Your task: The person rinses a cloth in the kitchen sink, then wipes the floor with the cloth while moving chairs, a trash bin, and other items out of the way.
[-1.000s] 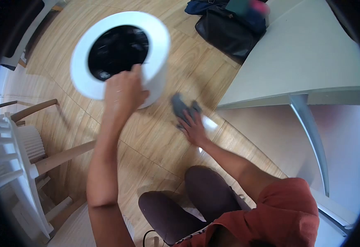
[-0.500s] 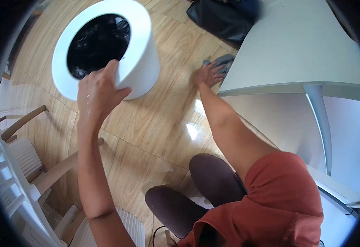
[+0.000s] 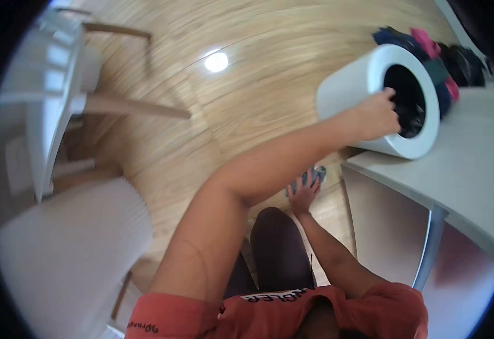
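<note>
At the right, a white round trash bin (image 3: 346, 82) with a black liner (image 3: 408, 110) is tilted, its opening facing right. My left hand (image 3: 378, 116) is closed over the near side of its rim, with the fingers reaching into the opening. My left arm stretches across the view to it. Below that arm, my right hand (image 3: 303, 195) presses a grey-blue cloth (image 3: 318, 174) against the wooden floor (image 3: 230, 124). Cloth shows past its fingertips and between the fingers.
A pale table (image 3: 445, 164) with a metal leg (image 3: 429, 243) stands close at the right. Bags and dark and pink fabric items (image 3: 425, 42) lie behind the bin. White chairs (image 3: 77, 237) with wooden legs (image 3: 139, 107) take up the left side.
The view has turned. My left hand has swung the bin from the far left over toward the table at the right, tilting it. My right hand and the cloth are now nearer my knees.
</note>
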`<state>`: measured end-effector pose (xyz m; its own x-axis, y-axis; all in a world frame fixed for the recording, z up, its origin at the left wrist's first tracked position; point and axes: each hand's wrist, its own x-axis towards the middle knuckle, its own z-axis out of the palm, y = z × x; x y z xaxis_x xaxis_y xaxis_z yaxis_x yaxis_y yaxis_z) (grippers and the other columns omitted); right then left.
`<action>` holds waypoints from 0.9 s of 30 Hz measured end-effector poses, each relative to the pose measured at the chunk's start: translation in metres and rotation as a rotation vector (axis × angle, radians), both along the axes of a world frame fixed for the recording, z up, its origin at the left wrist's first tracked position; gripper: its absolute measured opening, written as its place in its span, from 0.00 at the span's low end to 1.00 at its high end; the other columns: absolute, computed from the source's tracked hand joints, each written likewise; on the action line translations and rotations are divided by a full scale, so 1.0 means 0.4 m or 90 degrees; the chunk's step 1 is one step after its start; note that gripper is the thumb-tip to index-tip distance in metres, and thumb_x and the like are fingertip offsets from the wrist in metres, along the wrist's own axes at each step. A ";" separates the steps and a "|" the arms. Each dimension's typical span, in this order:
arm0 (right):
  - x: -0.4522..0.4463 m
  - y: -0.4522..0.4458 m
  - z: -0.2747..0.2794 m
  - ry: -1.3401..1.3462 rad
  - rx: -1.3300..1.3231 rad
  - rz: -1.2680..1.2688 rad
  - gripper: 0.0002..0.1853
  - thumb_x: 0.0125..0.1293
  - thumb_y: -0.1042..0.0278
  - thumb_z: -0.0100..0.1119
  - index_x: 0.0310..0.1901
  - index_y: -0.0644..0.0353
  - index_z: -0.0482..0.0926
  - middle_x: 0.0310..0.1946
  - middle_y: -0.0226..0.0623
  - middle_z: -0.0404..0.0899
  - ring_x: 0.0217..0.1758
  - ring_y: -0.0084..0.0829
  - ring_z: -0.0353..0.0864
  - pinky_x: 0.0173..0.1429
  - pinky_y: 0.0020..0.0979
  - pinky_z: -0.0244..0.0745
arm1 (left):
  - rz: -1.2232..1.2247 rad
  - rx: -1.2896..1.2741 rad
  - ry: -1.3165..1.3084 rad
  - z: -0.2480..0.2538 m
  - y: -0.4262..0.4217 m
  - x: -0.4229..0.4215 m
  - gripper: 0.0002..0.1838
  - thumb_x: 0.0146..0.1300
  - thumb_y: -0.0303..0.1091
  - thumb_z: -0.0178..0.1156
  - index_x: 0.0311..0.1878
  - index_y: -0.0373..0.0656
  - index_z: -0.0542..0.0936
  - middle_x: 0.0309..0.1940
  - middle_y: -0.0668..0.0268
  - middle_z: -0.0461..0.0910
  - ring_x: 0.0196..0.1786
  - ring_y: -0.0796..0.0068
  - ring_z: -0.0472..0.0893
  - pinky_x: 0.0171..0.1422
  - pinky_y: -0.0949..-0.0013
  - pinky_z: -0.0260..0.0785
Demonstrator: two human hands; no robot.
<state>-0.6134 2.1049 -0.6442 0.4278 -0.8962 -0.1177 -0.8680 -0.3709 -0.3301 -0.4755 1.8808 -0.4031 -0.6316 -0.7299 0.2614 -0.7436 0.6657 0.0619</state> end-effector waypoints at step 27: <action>0.929 -0.255 -0.115 -0.302 -0.157 0.700 0.20 0.65 0.60 0.49 0.58 0.49 0.72 0.68 0.25 0.59 0.67 0.51 0.56 0.68 0.58 0.46 | 1.109 0.723 0.304 -0.541 1.177 0.242 0.64 0.32 0.24 0.73 0.70 0.79 0.47 0.71 0.49 0.19 0.59 0.07 0.28 0.46 0.14 0.49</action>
